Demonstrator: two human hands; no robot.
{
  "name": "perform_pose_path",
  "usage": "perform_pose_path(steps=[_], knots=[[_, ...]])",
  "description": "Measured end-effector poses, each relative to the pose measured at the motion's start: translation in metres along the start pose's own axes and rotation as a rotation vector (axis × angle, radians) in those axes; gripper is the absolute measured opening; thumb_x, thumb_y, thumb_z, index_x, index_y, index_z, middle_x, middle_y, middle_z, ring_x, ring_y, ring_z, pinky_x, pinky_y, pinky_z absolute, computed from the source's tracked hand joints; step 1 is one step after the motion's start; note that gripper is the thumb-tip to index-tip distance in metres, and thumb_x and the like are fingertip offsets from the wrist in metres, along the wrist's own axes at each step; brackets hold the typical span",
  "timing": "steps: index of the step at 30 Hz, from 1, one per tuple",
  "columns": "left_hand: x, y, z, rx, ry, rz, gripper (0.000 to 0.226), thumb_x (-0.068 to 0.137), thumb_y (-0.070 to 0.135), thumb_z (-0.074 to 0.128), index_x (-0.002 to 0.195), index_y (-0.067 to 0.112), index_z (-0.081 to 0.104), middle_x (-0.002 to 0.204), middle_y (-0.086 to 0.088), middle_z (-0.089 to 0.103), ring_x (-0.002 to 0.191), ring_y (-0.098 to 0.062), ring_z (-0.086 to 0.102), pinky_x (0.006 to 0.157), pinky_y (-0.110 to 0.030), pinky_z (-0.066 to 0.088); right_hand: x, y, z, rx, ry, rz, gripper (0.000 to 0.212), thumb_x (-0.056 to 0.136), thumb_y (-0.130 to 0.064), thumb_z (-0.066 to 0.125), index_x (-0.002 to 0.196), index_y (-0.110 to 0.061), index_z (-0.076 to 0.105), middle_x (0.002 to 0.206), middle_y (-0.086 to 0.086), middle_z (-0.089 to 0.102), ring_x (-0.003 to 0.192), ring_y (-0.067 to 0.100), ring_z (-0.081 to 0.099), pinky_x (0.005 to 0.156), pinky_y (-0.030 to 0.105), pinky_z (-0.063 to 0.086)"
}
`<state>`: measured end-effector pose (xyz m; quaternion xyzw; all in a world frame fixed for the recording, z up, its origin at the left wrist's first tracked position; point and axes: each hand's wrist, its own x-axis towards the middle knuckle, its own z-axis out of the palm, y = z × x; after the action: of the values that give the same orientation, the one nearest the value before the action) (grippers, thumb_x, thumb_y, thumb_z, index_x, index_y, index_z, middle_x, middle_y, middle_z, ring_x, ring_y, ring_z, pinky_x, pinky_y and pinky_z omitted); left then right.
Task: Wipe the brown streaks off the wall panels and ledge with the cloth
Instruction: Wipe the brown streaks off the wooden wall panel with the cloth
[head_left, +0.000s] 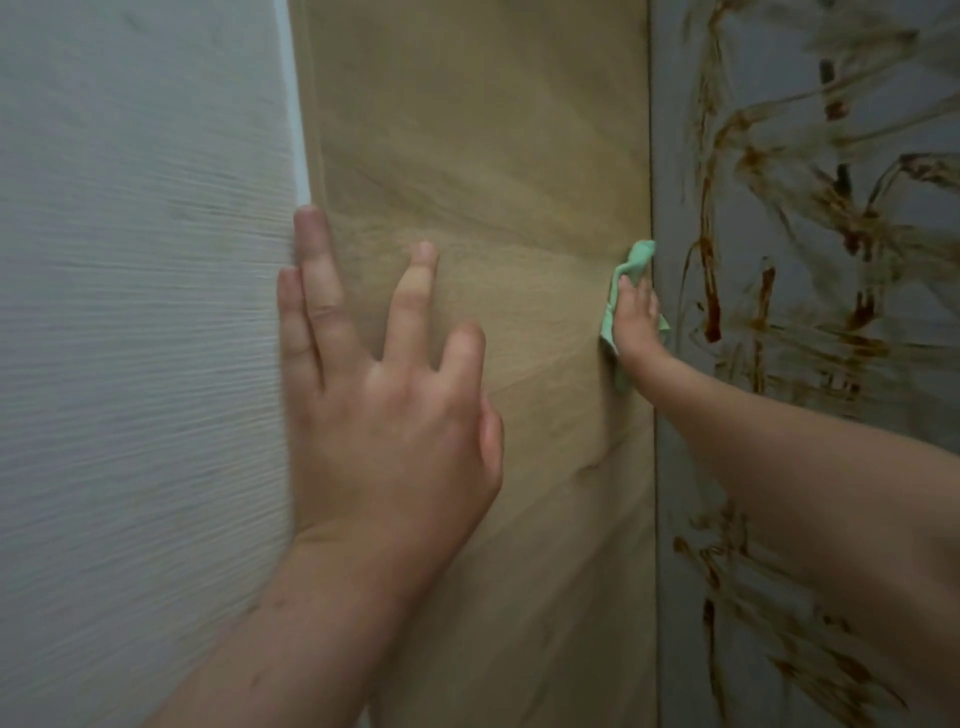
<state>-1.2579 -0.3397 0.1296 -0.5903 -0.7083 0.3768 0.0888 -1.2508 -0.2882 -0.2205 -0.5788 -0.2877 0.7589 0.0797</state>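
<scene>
Cloth: pale green cloth (631, 262), crumpled, at the tan panel's (493, 130) right edge.
Right hand (636, 322): fingers straight, pressing the cloth.
Left hand (384, 395): spread flat near the panel's left edge.
Streaks: brown streaks (711, 312) smear the grey panel (779, 78).

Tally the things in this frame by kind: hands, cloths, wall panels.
Hands: 2, the left hand and the right hand
Cloths: 1, the green cloth
Wall panels: 3, the white panel, the tan panel and the grey panel with brown streaks
Total: 6
</scene>
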Motion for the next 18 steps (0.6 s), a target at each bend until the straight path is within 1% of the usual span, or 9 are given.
perform_pose_path(steps=[3,7,10,11,12,14,15,16,18], knots=[[0.001,0.0,0.001,0.01,-0.033,-0.001,0.024,0.087,0.038,0.058,0.103,0.025,0.069,0.166,-0.01,0.034,0.15,-0.063,-0.001,0.125,-0.064,0.001,0.02,0.019,-0.001,-0.023,-0.005,0.08,0.062,0.112,-0.046,0.02,0.166,-0.016,0.01,0.174,0.003,0.004,0.16,0.019,-0.002,0.126,0.039,-0.003],[-0.001,-0.002,0.001,0.002,-0.034,-0.009,0.02,0.091,0.036,0.053,0.101,0.026,0.067,0.167,-0.009,0.033,0.15,-0.063,-0.003,0.124,-0.064,0.001,-0.027,0.084,0.005,-0.019,-0.031,0.278,0.066,0.11,-0.052,0.018,0.166,-0.017,0.013,0.173,0.005,0.01,0.159,0.024,0.006,0.127,0.042,0.002],[-0.001,-0.003,-0.001,-0.018,-0.024,-0.018,0.018,0.091,0.035,0.055,0.099,0.026,0.068,0.166,-0.008,0.035,0.15,-0.062,-0.003,0.125,-0.064,0.001,-0.001,0.164,0.013,0.118,0.006,0.482,0.102,0.081,-0.079,0.016,0.163,-0.019,0.027,0.166,0.009,0.033,0.15,0.035,0.034,0.124,0.053,0.022],[-0.001,-0.003,-0.001,-0.02,-0.022,-0.013,0.018,0.091,0.035,0.056,0.098,0.025,0.068,0.165,-0.008,0.035,0.15,-0.062,-0.003,0.125,-0.064,0.001,0.003,0.158,0.013,0.148,-0.002,0.564,0.103,0.073,-0.076,0.02,0.155,-0.017,0.044,0.156,0.012,0.048,0.136,0.037,0.049,0.116,0.053,0.036],[0.0,-0.003,0.0,-0.02,-0.022,-0.008,0.017,0.091,0.036,0.056,0.097,0.025,0.068,0.165,-0.008,0.035,0.15,-0.062,-0.003,0.124,-0.064,0.001,0.002,0.13,0.009,0.146,-0.021,0.597,0.089,0.075,-0.068,0.029,0.14,-0.015,0.06,0.139,0.014,0.063,0.118,0.036,0.061,0.101,0.05,0.049],[0.0,-0.003,0.001,-0.012,-0.017,0.006,0.018,0.091,0.037,0.056,0.1,0.025,0.068,0.165,-0.008,0.035,0.15,-0.063,-0.004,0.124,-0.065,0.0,0.013,0.059,0.005,0.104,-0.061,0.54,0.055,0.094,-0.05,0.04,0.12,-0.011,0.069,0.114,0.015,0.07,0.095,0.027,0.063,0.073,0.039,0.053],[-0.001,-0.003,0.003,-0.01,-0.014,0.011,0.02,0.091,0.037,0.056,0.103,0.025,0.067,0.165,-0.008,0.035,0.15,-0.063,-0.003,0.124,-0.066,0.0,0.026,0.023,0.001,0.116,-0.055,0.47,0.053,0.1,-0.045,0.038,0.127,-0.009,0.065,0.121,0.016,0.067,0.099,0.024,0.061,0.078,0.04,0.053],[-0.001,-0.003,0.004,-0.009,-0.01,0.012,0.022,0.091,0.038,0.057,0.105,0.025,0.067,0.165,-0.008,0.035,0.15,-0.063,-0.003,0.124,-0.066,0.0,0.039,-0.008,-0.001,0.139,-0.043,0.366,0.061,0.102,-0.049,0.033,0.143,-0.01,0.054,0.139,0.015,0.059,0.114,0.022,0.057,0.097,0.043,0.05],[-0.001,-0.003,0.005,-0.003,-0.002,0.014,0.025,0.09,0.038,0.056,0.108,0.024,0.067,0.165,-0.009,0.034,0.15,-0.064,-0.003,0.124,-0.066,0.0,0.042,-0.042,0.004,0.129,0.072,0.106,0.077,0.099,-0.061,0.026,0.163,-0.018,0.026,0.166,0.006,0.032,0.149,0.021,0.033,0.125,0.045,0.021]])
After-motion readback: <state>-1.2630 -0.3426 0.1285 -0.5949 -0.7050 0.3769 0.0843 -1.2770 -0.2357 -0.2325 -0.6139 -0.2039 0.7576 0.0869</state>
